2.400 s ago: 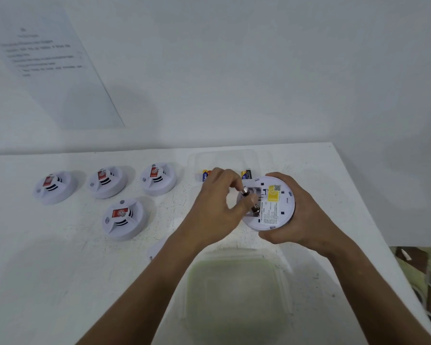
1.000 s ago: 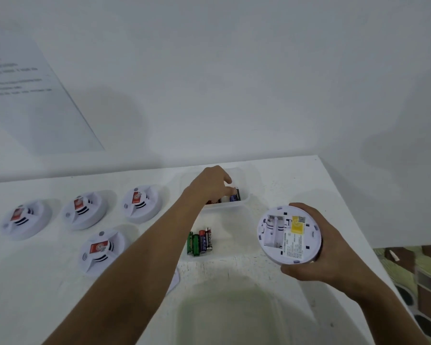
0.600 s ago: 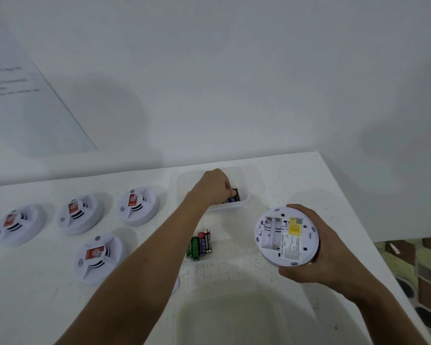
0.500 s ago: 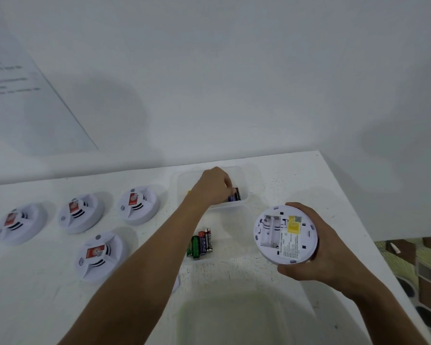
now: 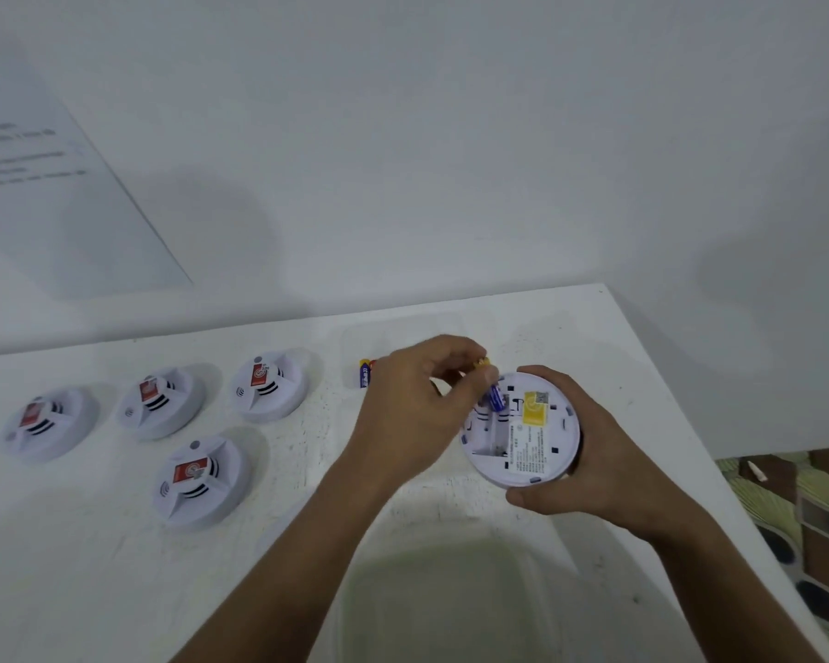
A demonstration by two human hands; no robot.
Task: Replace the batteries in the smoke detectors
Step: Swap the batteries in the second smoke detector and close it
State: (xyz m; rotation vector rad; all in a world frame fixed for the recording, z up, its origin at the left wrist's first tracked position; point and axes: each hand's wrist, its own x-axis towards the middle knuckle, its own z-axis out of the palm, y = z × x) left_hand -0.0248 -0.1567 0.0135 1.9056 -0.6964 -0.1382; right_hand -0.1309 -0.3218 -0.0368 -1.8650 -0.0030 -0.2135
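My right hand holds a round white smoke detector back side up, with a yellow label and an uncovered battery bay facing me. My left hand pinches a blue battery by its yellow end and tips it into the top of that bay. One more blue battery shows in the clear box behind my left hand; the rest of that box is hidden.
Several white smoke detectors with red stickers lie face up on the white table: three in a back row and one in front. A clear plastic container sits near me. The table's right edge runs close to my right hand.
My left hand came out of the clear box with a blue battery and moved right to the detector. My right hand brought the detector slightly left and up to meet it.
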